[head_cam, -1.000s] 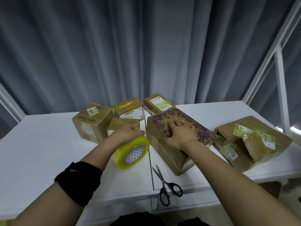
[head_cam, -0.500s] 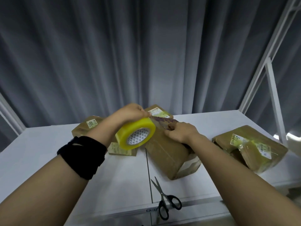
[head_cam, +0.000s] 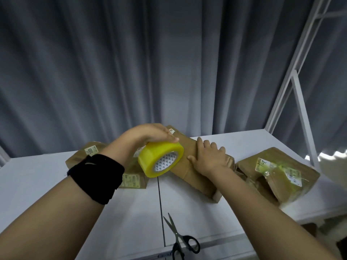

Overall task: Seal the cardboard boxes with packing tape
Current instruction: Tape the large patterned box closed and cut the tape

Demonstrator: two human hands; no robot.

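**Tape roll at the left flank of the pinned box**

- **Scissors** (head_cam: 177, 235): nearest item, at the front edge of the desk (head_cam: 131, 218). Black handles toward the person, blades pointing away. Neither hand touches them.
- **Wristband** (head_cam: 97, 177): black, on the left forearm.
- **Tape roll** (head_cam: 159, 158): yellow-tinted and raised off the desk, its patterned core facing the camera. The left grip (head_cam: 146, 135) holds it from above, fingers curled over the rim.
- **Right grip** (head_cam: 208, 159): flat, fingers straight and spread, holding nothing, pressing down on the box top.
- **Cardboard box** (head_cam: 188, 147): plain brown, on the desk right of the centre seam. Its long axis runs from near-right to far-left. The roll sits at its left long side, just beside the right grip's thumb. Whether a tape end is already stuck down cannot be told.
- **Relation for the next move (judgement):** the box lies directly right of the roll, and the left grip is the nearer one for drawing tape. The pressing hand covers part of the top and would likely need to shift.
- **Wrapped boxes** (head_cam: 281, 175): a labelled pile to the right, apart from the pinned box.
- **Labelled boxes** (head_cam: 88, 152): to the left, behind the forearm.
- **Curtain** (head_cam: 169, 62): grey, behind the desk.
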